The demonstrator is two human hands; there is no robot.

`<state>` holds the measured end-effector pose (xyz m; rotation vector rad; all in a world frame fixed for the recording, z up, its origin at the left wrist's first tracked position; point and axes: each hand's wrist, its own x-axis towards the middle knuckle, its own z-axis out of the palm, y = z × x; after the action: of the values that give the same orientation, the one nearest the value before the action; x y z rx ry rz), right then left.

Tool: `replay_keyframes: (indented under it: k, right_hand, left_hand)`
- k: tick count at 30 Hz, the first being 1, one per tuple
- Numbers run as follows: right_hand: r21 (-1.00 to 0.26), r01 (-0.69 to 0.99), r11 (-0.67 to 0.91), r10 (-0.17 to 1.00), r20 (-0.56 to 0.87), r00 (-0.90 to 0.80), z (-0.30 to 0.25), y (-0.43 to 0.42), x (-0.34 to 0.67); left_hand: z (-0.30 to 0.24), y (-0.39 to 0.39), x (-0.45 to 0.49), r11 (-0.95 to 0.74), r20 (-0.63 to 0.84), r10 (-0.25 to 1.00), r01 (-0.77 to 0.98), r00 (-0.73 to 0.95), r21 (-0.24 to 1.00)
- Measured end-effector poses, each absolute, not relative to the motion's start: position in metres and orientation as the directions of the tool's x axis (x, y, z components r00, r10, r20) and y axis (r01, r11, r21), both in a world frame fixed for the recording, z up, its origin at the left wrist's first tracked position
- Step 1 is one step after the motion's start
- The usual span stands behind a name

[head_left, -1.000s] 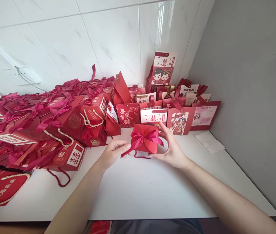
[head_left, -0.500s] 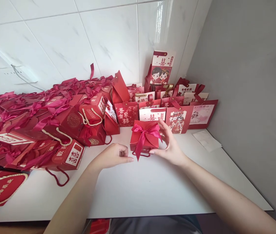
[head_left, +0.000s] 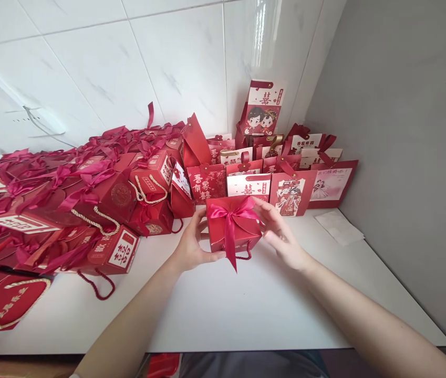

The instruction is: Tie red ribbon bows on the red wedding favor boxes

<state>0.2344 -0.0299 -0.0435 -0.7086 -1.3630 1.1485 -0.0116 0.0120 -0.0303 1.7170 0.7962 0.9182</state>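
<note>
The left hand (head_left: 192, 245) grips the red box (head_left: 244, 227) near the paper bags (head_left: 207, 184); the right hand (head_left: 281, 236) cups its other side, how tightly I cannot tell; straightening it seems the step; moving it next calls for care with the bow (head_left: 230, 213).

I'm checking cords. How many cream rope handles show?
3: the front-left handle, the middle handle farther right, and the rightmost handle farther back; more may be hidden.
</note>
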Motion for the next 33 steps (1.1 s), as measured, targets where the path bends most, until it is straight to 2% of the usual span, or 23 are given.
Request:
replay_keyframes:
  k: [4, 9, 11, 18, 24, 33]
  right_hand:
    - [-0.933, -0.308, 0.187, 0.975, 0.214, -0.056, -0.04, -0.026, 0.237]
    - [-0.895, -0.433, 0.107, 0.988, 0.145, -0.055, -0.035, -0.025, 0.242]
    - [-0.902, -0.421, 0.093, 0.987, 0.139, -0.081, -0.032, -0.026, 0.242]
    - [-0.967, -0.182, 0.177, 0.974, 0.199, -0.11, -0.038, -0.026, 0.238]
    - [-0.966, -0.228, 0.125, 0.923, 0.197, -0.331, -0.039, -0.032, 0.228]
    - [-0.962, -0.228, 0.148, 0.942, 0.207, -0.264, -0.046, -0.033, 0.223]
  left_hand:
    - [-0.034, 0.017, -0.016, -0.381, 0.318, 0.858, 0.086, 0.402, 0.92]
    - [-0.035, 0.02, -0.016, -0.47, 0.419, 0.841, 0.079, 0.341, 0.879]
    - [-0.034, 0.019, -0.015, -0.45, 0.4, 0.857, 0.094, 0.324, 0.888]
    - [-0.028, 0.015, -0.016, -0.325, 0.293, 0.912, 0.07, 0.286, 0.943]
    - [-0.034, 0.017, -0.011, -0.138, 0.151, 0.946, -0.064, 0.288, 0.988]
    - [-0.037, 0.014, -0.01, 0.06, 0.04, 0.918, -0.237, 0.395, 0.97]
